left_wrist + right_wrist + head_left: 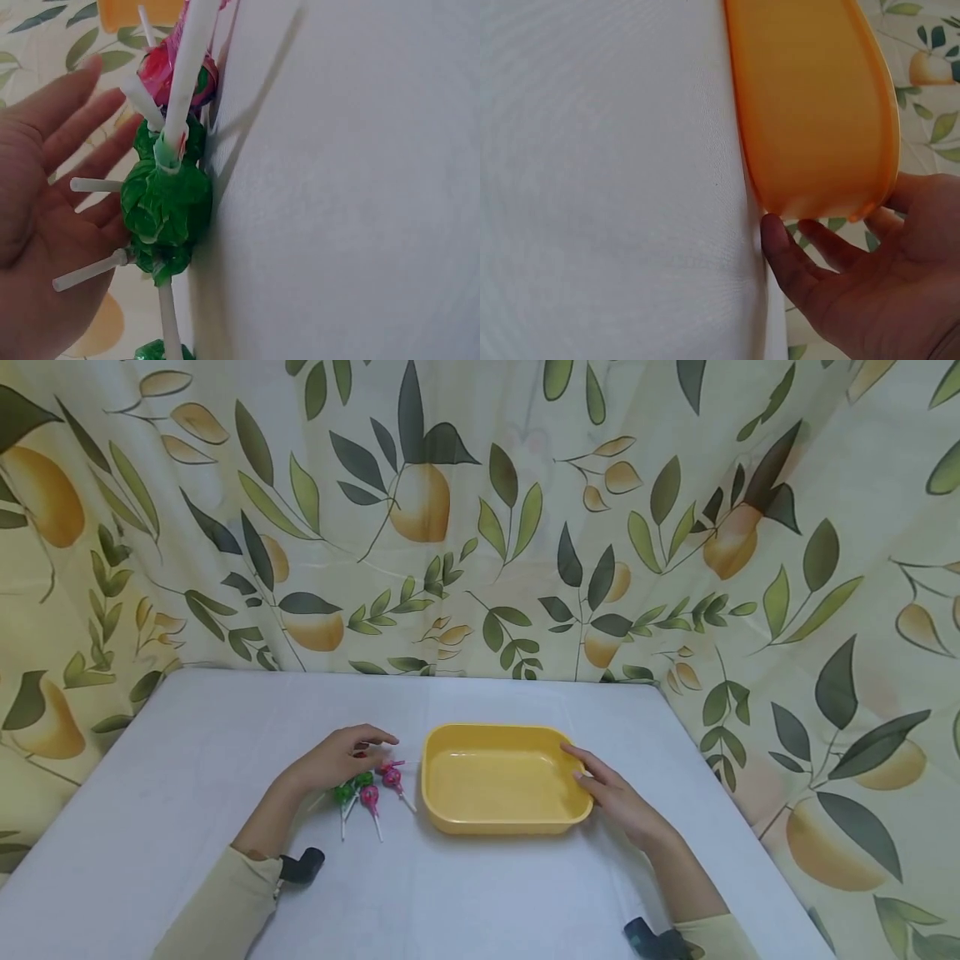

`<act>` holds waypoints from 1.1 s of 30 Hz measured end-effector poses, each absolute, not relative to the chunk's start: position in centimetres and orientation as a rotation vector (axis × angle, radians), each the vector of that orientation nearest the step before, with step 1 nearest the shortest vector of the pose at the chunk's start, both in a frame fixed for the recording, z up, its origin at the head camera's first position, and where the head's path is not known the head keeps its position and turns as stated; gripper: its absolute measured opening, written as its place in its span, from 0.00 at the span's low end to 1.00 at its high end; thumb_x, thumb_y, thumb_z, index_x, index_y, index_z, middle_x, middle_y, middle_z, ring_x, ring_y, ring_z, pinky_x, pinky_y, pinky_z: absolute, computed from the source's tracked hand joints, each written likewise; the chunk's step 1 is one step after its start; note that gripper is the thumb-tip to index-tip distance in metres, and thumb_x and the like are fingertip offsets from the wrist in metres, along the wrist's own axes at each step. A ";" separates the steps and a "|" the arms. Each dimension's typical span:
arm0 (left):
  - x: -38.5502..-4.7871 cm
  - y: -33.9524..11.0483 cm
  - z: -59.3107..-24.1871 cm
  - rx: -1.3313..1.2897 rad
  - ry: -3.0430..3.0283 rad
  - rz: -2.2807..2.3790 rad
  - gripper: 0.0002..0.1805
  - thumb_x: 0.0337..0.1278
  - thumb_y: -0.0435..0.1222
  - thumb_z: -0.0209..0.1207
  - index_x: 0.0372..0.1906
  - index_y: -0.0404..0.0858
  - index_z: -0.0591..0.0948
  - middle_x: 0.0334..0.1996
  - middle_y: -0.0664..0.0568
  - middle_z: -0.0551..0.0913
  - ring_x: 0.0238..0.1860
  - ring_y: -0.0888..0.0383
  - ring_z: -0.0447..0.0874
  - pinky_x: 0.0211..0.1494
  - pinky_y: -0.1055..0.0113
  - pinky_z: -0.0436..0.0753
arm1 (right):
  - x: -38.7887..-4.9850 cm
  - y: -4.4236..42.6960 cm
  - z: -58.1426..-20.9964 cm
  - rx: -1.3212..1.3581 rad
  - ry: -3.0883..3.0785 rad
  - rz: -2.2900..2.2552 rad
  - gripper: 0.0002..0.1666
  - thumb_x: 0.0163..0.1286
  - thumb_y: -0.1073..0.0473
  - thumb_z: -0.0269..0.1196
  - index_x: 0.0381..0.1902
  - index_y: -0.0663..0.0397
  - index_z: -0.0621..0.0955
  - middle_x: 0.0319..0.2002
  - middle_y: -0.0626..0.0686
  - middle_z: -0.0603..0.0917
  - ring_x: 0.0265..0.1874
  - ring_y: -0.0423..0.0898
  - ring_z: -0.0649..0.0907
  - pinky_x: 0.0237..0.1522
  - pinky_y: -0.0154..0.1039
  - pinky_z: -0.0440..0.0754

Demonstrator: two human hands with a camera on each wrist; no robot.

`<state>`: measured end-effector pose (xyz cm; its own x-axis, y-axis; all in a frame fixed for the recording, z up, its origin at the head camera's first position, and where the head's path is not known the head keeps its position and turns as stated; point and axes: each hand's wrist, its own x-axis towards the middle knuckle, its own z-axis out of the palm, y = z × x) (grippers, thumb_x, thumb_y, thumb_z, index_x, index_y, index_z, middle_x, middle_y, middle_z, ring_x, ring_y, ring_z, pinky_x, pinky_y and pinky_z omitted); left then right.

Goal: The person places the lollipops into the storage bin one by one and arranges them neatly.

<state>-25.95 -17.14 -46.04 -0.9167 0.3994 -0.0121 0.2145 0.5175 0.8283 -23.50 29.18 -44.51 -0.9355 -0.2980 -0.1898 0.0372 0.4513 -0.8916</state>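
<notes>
- At the left, a person's bare left hand (pixel 337 757) is poised over a small cluster of sweets on the white cloth-covered desk (pixel 480 893). Its fingers are loosely spread and hold nothing; whether they touch a wrapper, I cannot tell.
- Beneath that hand lie round lollipops in shiny green wrappers (pixel 342 794), white sticks pointing several ways. Crowded sticks like these could catch on each other, so grasping one might drag its neighbours along or roll them aside.
- Just right of them, partly overlapping, are round lollipops in bright pink wrappers (pixel 368 797). One stick points toward the tray and ends near its wall; a leftward shove of the tray could knock it.
- Right of centre sits a yellow rectangular plastic tray with rounded corners (pixel 498 785), its inside bare. It looks light, so an uneven pull at one end might swing or tip it.
- At the right, the bare right hand (pixel 618 800) grips the tray's right end, some fingers over the rim, others against the outer wall. The hold seems light; smooth plastic could slip from it.
</notes>
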 end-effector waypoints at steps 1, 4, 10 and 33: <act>-26.0 -17.2 -46.2 0.508 2.566 1.350 0.18 0.71 0.36 0.64 0.63 0.40 0.83 0.61 0.48 0.80 0.64 0.43 0.74 0.67 0.45 0.73 | -23.5 29.2 -44.5 -0.226 2.385 -1.478 0.30 0.84 0.49 0.50 0.80 0.39 0.64 0.82 0.54 0.51 0.81 0.59 0.44 0.74 0.67 0.41; -26.0 -17.3 -46.5 0.470 2.594 1.345 0.17 0.68 0.36 0.67 0.60 0.41 0.85 0.57 0.49 0.82 0.59 0.46 0.76 0.65 0.48 0.76 | -23.5 29.1 -44.6 -0.231 2.385 -1.468 0.30 0.84 0.49 0.50 0.80 0.39 0.64 0.82 0.54 0.51 0.81 0.60 0.44 0.74 0.67 0.41; -26.2 -17.8 -47.2 0.417 2.614 1.384 0.14 0.65 0.35 0.69 0.54 0.43 0.88 0.55 0.51 0.84 0.62 0.45 0.76 0.67 0.45 0.73 | -23.4 29.2 -44.6 -0.242 2.384 -1.467 0.30 0.84 0.49 0.50 0.81 0.40 0.64 0.83 0.55 0.50 0.80 0.60 0.44 0.73 0.68 0.41; -27.0 -17.4 -48.3 0.277 2.630 1.332 0.10 0.62 0.36 0.72 0.47 0.45 0.91 0.53 0.50 0.84 0.65 0.42 0.73 0.70 0.39 0.67 | -23.5 29.1 -44.8 -0.263 2.401 -1.446 0.30 0.85 0.46 0.49 0.80 0.39 0.64 0.82 0.55 0.51 0.80 0.61 0.44 0.73 0.69 0.43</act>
